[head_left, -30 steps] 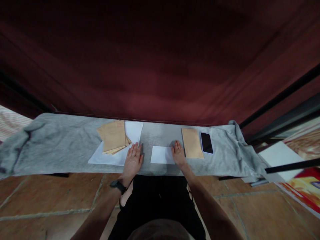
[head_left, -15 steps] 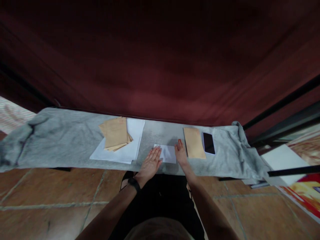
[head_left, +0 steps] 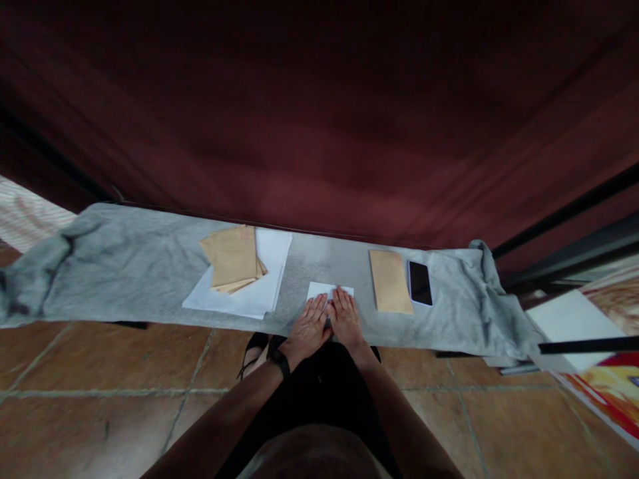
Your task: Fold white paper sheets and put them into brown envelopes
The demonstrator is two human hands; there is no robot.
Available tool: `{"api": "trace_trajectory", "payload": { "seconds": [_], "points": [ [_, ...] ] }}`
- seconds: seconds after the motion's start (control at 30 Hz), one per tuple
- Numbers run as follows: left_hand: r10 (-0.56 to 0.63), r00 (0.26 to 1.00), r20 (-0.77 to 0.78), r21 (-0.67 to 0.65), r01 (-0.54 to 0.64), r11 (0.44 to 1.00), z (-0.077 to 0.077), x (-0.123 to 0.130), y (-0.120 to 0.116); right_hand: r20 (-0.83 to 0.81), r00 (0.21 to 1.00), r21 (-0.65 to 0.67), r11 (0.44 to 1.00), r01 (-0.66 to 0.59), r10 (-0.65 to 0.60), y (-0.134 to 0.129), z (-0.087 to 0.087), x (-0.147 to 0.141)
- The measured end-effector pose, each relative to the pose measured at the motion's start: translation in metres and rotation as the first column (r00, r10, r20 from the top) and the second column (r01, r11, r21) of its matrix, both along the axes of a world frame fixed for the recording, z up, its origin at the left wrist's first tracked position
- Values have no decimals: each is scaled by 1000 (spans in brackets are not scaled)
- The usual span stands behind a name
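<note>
A small white sheet of paper (head_left: 319, 288), apparently folded, lies on the grey cloth near the front edge, mostly covered by both hands. My left hand (head_left: 308, 327) rests flat on its left part, fingers stretched forward. Flat beside it, my right hand (head_left: 345, 320) presses on the right part, its thumb side close against the left hand. Neither hand grasps anything. Right of the hands lies a single brown envelope (head_left: 391, 282). On the left, several brown envelopes (head_left: 233, 256) are stacked loosely on larger white sheets (head_left: 272, 266).
A phone (head_left: 420, 283) lies right of the single envelope. Grey cloth (head_left: 134, 266) covers the narrow work surface, rumpled at both ends. Dark red fabric (head_left: 319, 166) hangs along the back edge. At the right, a black bar (head_left: 589, 345) crosses a white board (head_left: 574, 322).
My right hand has moved left from the paper's right edge onto the paper, beside my left hand. My left hand stays flat on it. The camera view has shifted slightly.
</note>
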State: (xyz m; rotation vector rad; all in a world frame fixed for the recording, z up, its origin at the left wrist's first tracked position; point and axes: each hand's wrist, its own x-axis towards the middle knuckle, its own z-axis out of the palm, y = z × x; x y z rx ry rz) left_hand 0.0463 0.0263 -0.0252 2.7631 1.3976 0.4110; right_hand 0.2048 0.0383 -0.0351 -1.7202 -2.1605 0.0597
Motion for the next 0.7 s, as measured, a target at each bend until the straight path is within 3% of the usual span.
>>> {"api": "trace_trajectory", "payload": {
  "seconds": [0.37,0.7],
  "points": [
    [45,999,-10,4,-45,999,7,-9,-4,70,997,30,1000,10,-12,-14,0,15],
    [146,989,-19,8,-146,989,9,-25,-8,23,996,116,989,86,-90,-26,-1,23]
  ]
}}
